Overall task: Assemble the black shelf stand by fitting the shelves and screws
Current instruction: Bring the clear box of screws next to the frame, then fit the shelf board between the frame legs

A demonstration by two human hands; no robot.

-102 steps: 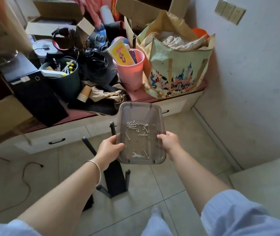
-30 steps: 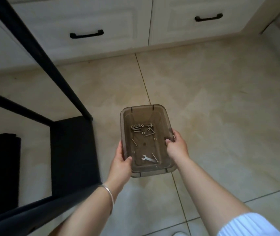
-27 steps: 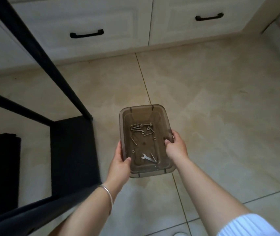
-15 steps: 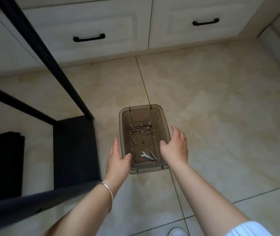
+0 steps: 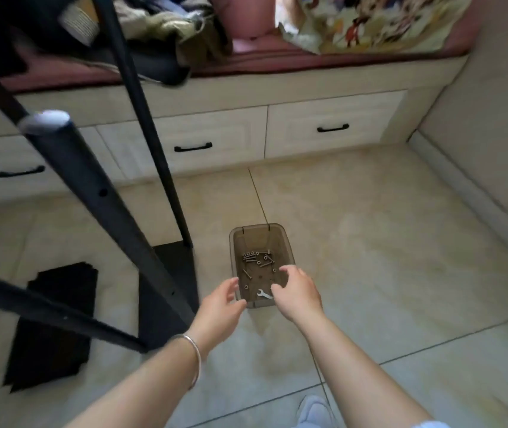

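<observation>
A brown see-through tray (image 5: 259, 234) sits on the tiled floor with several screws (image 5: 257, 259) and a small silver wrench (image 5: 264, 294) inside. My left hand (image 5: 222, 307) hovers at the tray's near left corner, fingers relaxed, holding nothing. My right hand (image 5: 296, 293) hangs over the tray's near right side, fingers loosely bent, empty. The black shelf stand (image 5: 101, 193) rises on the left, its poles slanting across the view above a black bottom shelf (image 5: 171, 267). Loose black shelf boards (image 5: 52, 329) lie flat on the floor at far left.
A cream bench with drawers (image 5: 333, 126) and black handles runs along the back, piled with bags, a pink bucket and cloth. A wall (image 5: 493, 118) closes the right side. My slipper (image 5: 316, 410) shows at the bottom edge.
The tray went down onto the floor and both hands let go of it. My hands have drawn back slightly, and my view has risen, showing the bench top.
</observation>
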